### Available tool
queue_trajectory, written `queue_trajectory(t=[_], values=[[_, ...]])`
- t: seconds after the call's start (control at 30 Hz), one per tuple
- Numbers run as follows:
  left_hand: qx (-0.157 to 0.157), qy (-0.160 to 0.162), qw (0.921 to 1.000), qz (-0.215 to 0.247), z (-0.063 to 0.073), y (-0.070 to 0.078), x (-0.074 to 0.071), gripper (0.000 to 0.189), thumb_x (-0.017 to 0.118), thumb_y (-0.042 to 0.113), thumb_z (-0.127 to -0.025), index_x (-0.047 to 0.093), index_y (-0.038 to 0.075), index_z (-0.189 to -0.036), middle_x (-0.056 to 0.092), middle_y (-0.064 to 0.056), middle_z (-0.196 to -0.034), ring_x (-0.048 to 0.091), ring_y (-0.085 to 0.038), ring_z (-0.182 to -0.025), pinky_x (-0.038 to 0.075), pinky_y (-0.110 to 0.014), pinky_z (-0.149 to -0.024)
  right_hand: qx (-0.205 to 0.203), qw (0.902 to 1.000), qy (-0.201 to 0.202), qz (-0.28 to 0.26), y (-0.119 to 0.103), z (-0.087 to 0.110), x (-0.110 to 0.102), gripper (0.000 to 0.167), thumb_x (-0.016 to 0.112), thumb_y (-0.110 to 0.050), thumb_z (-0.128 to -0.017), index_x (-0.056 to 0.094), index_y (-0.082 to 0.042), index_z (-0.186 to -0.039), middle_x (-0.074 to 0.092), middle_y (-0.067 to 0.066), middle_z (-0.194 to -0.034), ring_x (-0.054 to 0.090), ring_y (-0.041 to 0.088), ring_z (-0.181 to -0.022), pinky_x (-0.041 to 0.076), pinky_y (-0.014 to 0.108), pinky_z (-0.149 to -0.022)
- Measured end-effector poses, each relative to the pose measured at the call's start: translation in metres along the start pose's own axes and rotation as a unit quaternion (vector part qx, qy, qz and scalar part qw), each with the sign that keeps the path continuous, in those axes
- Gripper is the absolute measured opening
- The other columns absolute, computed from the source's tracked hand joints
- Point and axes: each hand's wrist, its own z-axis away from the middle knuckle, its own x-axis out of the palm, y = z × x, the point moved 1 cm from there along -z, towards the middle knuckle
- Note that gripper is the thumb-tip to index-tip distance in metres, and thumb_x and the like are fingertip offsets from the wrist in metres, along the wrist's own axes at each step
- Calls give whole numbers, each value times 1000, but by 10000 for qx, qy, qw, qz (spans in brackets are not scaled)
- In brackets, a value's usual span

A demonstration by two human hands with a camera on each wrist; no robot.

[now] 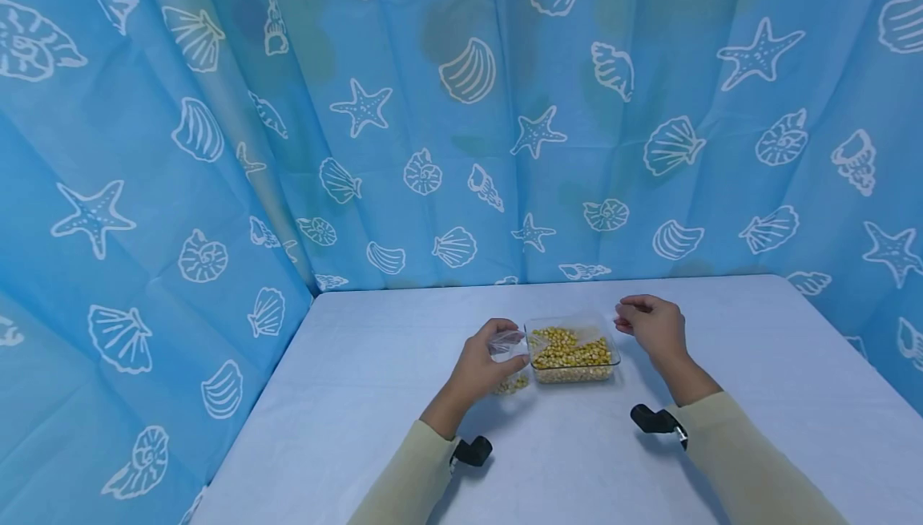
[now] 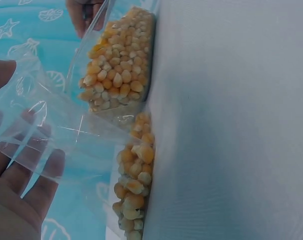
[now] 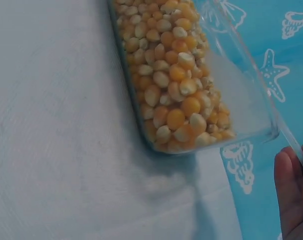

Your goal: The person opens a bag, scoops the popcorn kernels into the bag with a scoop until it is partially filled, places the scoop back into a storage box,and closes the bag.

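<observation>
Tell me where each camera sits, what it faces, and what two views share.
Head: on the person's head, facing forward and down to the table, shell-print curtain and container of corn kernels; left hand, right hand and sleeves show.
Left wrist: on that wrist, facing the clear plastic bag and container; the left hand shows, plus right hand's fingers beyond.
Right wrist: on that wrist, facing the container; part of the right hand shows at lower right.
Both wrist views share the container and kernels.

Soft, diffuse light, faint shadows on the white table (image 1: 562,445) (wrist views dimmer, slightly hazy)
</observation>
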Motion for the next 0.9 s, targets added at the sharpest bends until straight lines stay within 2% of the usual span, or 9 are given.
queue_trajectory(t=[0.17, 0.3, 0.53, 0.83, 0.9], values=[[5, -29, 10000, -42, 1, 3, -1, 52, 75, 34, -85, 55, 18, -129, 57, 9, -126, 50, -17, -121, 39, -51, -99, 338, 9984, -238, -397, 6, -1, 1, 34, 59, -17, -99, 58, 6, -124, 59, 20, -112, 66, 15, -84, 55, 30, -77], [6, 31, 9999, -113, 1, 4, -2, 51, 74, 36, -86, 54, 19, -130, 58, 9, -127, 48, -18, -126, 37, -52, -102, 678, 9919, -446, -975, 12, -3, 3, 37, 60, -15, -97, 55, 8, -127, 59, 19, -112, 66, 9, -80, 55, 30, -79], [-31, 76, 9999, -80, 1, 4, -4, 51, 74, 36, -86, 54, 21, -130, 59, 8, -126, 47, -19, -127, 36, -52, -103, 1356, 9705, -616, -1894, 23, -5, 4, 40, 57, -14, -99, 49, 7, -133, 62, 9, -101, 66, 9, -81, 54, 26, -79], [-39, 84, 9999, -73, 0, 2, -4, 51, 74, 35, -87, 54, 18, -130, 59, 8, -126, 47, -21, -127, 36, -54, -103, 1693, 9426, -744, -2779, 29, -5, 5, 45, 56, -15, -100, 42, 2, -140, 61, 3, -99, 64, 10, -86, 53, 26, -82], [-37, 80, 9999, -67, 0, 2, -4, 52, 73, 37, -87, 54, 17, -131, 59, 8, -126, 47, -22, -128, 35, -55, -103, 1691, 9402, -771, -2856, 30, -5, 4, 47, 55, -15, -100, 40, 2, -141, 62, 4, -100, 64, 10, -87, 53, 26, -83]])
